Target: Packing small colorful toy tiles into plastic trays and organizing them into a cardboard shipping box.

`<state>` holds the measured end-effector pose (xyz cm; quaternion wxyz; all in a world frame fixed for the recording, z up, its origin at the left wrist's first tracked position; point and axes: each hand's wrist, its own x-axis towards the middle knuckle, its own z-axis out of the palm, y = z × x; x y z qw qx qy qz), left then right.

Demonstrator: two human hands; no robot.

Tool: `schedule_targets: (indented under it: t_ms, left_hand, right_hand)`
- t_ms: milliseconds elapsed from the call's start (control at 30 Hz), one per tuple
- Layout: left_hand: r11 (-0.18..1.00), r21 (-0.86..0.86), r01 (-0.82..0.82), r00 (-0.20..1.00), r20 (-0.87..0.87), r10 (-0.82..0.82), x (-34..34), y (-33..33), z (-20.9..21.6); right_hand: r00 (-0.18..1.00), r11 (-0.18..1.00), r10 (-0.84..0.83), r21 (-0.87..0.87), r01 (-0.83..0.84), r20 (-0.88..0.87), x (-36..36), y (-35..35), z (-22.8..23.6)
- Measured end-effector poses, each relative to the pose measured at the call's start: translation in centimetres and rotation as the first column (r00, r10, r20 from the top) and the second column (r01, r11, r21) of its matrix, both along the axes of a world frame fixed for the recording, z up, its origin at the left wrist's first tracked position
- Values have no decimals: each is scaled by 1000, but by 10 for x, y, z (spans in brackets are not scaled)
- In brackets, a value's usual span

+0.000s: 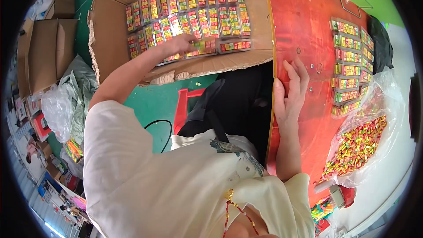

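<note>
A clear candy pack is gripped by the left hand inside the cardboard box; the right hand is rested open, holding nothing, on the red table.

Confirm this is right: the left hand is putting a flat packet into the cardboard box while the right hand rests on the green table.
Not quite: the table under the right hand is red, not green; the green is the floor. The head view shows it. The rest holds: the left hand has its fingers on a flat packet in the cardboard box.
</note>
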<state>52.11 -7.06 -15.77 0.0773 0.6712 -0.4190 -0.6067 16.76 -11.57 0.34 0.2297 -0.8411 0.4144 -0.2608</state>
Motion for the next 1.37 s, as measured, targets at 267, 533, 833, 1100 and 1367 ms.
schedule_targets:
  t_ms: [267, 533, 833, 1100, 1367]
  left_hand:
    - [985, -99, 144, 965, 236, -118, -14, 18, -96]
    - [971, -216, 106, 990, 113, -83, -18, 19, -126]
    - [899, -278, 339, 883, 423, -203, -33, 26, -139]
    - [909, -57, 414, 763, 566, -312, -58, 5, -73]
    - [874, -175, 454, 776, 560, -291, -43, 11, -58]
  right_hand:
    - [999, 1000, 20, 0, -20, -24, -1, -5, 2]
    - [997, 998, 60, -13, -61, -40, -1, -6, 3]
    - [996, 996, 78, -50, -80, -51, 0, -6, 3]
    - [996, 995, 67, -71, -72, -63, -1, -5, 1]
    - [996, 996, 63, -54, -67, -64, -1, -4, 1]
